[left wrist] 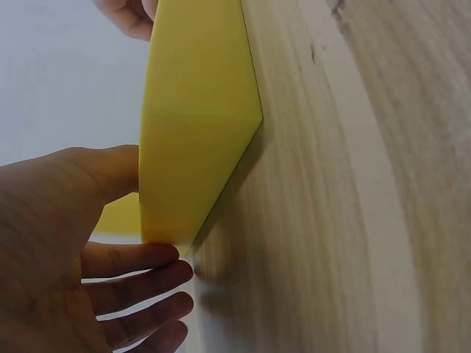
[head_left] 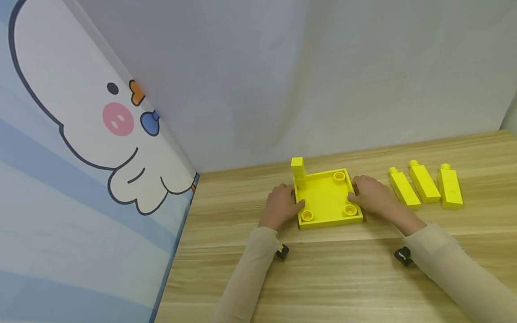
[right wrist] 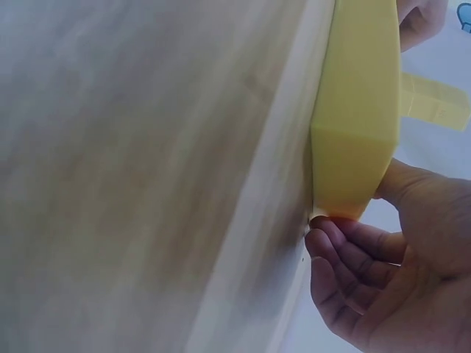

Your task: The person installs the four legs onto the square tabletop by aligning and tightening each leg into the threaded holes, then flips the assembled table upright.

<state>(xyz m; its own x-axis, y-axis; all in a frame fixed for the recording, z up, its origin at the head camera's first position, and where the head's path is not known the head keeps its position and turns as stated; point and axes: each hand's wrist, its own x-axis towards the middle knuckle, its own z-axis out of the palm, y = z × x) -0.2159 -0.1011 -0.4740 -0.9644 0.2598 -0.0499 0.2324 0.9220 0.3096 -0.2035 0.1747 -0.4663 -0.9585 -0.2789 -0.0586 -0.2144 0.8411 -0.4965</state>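
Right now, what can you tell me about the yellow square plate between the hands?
The yellow plate looks like glossy plastic, square with a raised rim. Three round studs sit at its corners; at the fourth, the far left one, a yellow peg stands upright. It lies flat on the wooden table. The left hand touches its left edge, the right hand its right edge.

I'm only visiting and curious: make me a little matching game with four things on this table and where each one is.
Things:
1. left hand
2. right hand
3. upright yellow peg
4. three loose yellow pegs

Places:
A. lying on the wooden table to the right of the plate
B. at the left edge of the yellow plate
C. standing in the plate's far left corner
D. at the plate's right edge

Pairs: 1-B, 2-D, 3-C, 4-A
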